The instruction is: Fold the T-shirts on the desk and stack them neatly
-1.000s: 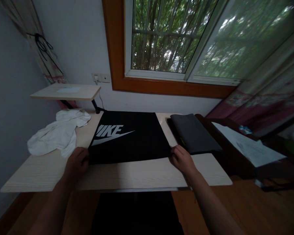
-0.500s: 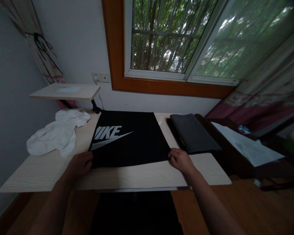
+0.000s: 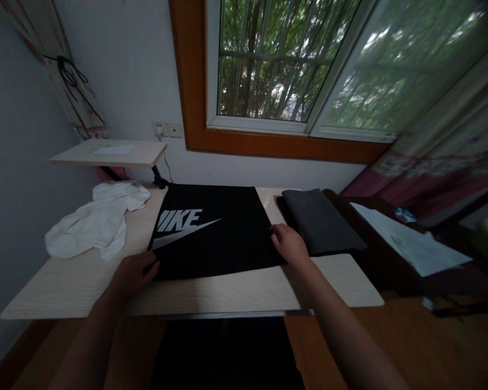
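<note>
A black folded garment point(image 3: 228, 233) with a white NIKE print and swoosh lies flat on the pale wooden desk point(image 3: 211, 298). At its near left corner rests my left hand point(image 3: 136, 273), fingers loosely bent and slightly apart at the cloth's edge. My right hand point(image 3: 290, 244) reaches over the garment's right edge, a little above the near corner, with bent fingers parted and fingertips on or just over the fabric. Neither hand shows cloth pinched in it.
White crumpled cloth point(image 3: 93, 219) lies on the desk's left side, below a small raised shelf point(image 3: 109, 151). Right of the garment sits a dark grey flat case point(image 3: 321, 219). Farther right, a paper sheet point(image 3: 410, 241) rests on a dark surface. A window point(image 3: 284, 59) is behind.
My right hand has let go of the near right corner and shifted up along the garment's right edge. My left hand's fingers have loosened at the left corner.
</note>
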{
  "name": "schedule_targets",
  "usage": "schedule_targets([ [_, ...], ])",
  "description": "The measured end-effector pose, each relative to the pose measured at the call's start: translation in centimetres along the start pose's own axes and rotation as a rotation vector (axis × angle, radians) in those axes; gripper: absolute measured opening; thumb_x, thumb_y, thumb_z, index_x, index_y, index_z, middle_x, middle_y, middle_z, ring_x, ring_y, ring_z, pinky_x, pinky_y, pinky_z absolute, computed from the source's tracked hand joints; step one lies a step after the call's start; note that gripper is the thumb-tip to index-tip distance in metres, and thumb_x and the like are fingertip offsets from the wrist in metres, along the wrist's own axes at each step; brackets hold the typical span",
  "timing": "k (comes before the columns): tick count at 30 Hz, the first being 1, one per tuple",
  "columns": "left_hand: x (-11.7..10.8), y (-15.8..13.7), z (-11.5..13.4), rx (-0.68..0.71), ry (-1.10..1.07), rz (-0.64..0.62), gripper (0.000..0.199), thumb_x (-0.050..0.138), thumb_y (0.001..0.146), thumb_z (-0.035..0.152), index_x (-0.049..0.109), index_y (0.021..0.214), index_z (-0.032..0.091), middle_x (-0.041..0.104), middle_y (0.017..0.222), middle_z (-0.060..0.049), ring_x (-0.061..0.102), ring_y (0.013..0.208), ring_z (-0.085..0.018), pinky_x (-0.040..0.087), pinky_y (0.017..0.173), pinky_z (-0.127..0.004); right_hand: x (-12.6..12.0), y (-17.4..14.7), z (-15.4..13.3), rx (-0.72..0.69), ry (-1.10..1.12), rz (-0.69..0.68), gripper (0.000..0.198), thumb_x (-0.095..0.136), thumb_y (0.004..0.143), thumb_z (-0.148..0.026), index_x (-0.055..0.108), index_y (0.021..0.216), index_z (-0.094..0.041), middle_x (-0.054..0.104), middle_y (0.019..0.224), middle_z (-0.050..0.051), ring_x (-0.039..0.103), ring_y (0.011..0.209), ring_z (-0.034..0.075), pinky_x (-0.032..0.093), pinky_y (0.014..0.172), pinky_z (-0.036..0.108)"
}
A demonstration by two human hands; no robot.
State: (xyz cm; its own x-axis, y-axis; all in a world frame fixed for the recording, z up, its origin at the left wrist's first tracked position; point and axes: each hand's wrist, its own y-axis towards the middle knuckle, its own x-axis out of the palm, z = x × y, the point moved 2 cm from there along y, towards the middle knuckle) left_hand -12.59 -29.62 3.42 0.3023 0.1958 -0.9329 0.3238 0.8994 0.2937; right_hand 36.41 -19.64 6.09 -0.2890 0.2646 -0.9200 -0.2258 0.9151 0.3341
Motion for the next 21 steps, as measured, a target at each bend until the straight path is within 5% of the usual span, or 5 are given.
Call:
schedule_targets([
  [12,0.2,-0.2,-0.2,-0.070,0.069,-0.040,0.038,0.042,0.101,0.037,0.060,0.072,0.021,0.066,0.075,-0.002,0.062,0.067,-0.015,0.040,0.066,-0.029,4.2,4.5,-1.0,0.124,-0.266,0.009,0.036,0.043,0.104,-0.024,0.066,0.132,-0.021,0.060,0.124,0.015,0.051,0.109,0.029,0.041,0.093,0.038],
  [21,-0.7,2.2,0.5,-0.342,0.236,-0.286,0.045,0.037,0.100,0.048,0.073,0.090,0.024,0.076,0.088,-0.008,0.071,0.076,-0.025,0.045,0.065,-0.033,4.6,3.3,-0.6,0.076,-0.300,0.032,0.037,0.041,0.103,-0.021,0.068,0.128,-0.022,0.062,0.119,0.014,0.051,0.104,0.029,0.043,0.090,0.039],
])
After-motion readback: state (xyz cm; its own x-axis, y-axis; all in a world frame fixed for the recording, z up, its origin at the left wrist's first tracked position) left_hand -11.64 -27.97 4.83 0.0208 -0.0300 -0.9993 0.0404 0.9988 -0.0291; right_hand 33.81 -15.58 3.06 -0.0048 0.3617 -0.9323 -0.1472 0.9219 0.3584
